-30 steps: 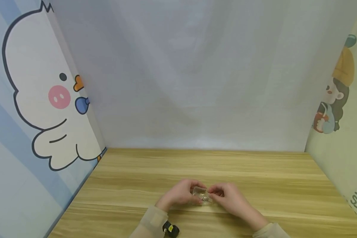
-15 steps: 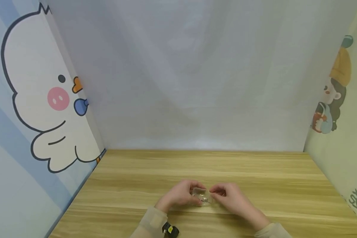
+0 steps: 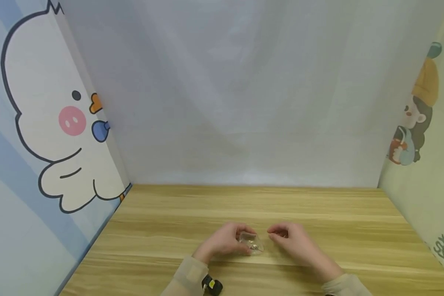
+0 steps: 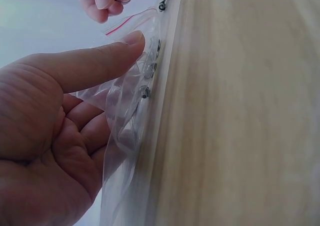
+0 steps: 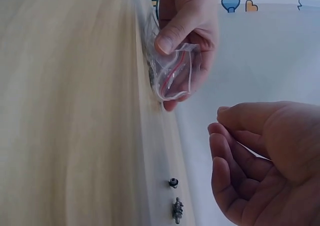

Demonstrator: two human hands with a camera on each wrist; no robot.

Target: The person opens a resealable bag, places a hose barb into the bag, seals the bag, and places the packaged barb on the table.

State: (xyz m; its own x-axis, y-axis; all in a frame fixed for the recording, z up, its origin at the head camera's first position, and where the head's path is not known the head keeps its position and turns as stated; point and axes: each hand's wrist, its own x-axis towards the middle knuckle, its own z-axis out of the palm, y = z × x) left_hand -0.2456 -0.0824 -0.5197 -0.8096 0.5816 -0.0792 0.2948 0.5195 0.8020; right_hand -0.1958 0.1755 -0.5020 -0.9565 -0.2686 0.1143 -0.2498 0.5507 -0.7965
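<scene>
My left hand [image 3: 227, 240] grips a clear zip bag [image 3: 254, 243] low over the wooden table, its thumb lying across the plastic. A red line runs along the bag's mouth [image 5: 175, 78], which faces my right hand. Through the plastic, small shiny metal pieces [image 4: 145, 92] show near the table side. My right hand [image 5: 255, 161] is apart from the bag, to its right, with loosely bent fingers and nothing visible between thumb and fingertips. In the right wrist view, a small nut-like metal piece [image 5: 173, 182] and a ribbed metal piece [image 5: 177, 210] lie on the table near that hand.
The wood-grain table [image 3: 170, 209] runs back to a plain grey-white curtain [image 3: 244, 102]. A printed blue wall [image 3: 22, 230] closes the left side, and a pale green wall [image 3: 422, 197] the right. A black device [image 3: 212, 285] sits by the left wrist.
My right hand has let go of the bag's edge and moved right, leaving a gap. The left hand still holds the bag in nearly the same place.
</scene>
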